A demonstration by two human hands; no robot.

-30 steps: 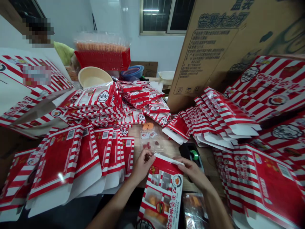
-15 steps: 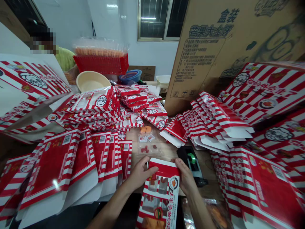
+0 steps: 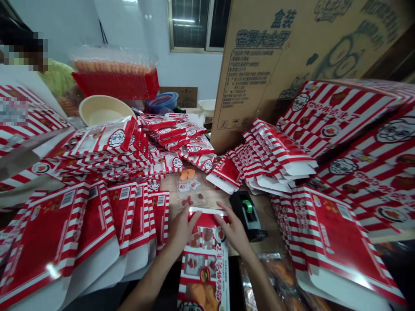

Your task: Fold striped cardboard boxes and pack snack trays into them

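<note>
Two hands meet on the far end of a red-and-white striped box [image 3: 204, 263], which lies lengthways at 6 o'clock in the view, its near end hanging off the table [image 3: 270, 207] toward the person. The left hand [image 3: 180, 229] clasps the box's far left corner, thumb over the printed front. The right hand [image 3: 234, 233] clasps the far right corner, with fingers stretched along the white top flap. A second ago the hands sat wider apart at the sides of that flap and its white edge stood higher; now they have closed in and the flap looks pressed flatter. The view has also swung, so everything sits further left than before. Just beside the right hand, at 2 o'clock from it, stands a black tape dispenser [image 3: 248, 211] with a green roll. At 12 o'clock from the box lies a clear tray [image 3: 191, 190] holding small orange and red sweets. A fan of flat boxes [image 3: 97, 224] spreads at 9 o'clock and another fan [image 3: 324, 242] at 3 o'clock. Filled packets [image 3: 129, 147] are heaped at 11 o'clock, with a cream bowl [image 3: 100, 110] and a red basket [image 3: 116, 82] behind them. A big brown carton [image 3: 275, 65] leans at 1 o'clock. Someone in a green sleeve [image 3: 58, 77] is at 10 o'clock, well apart.
</note>
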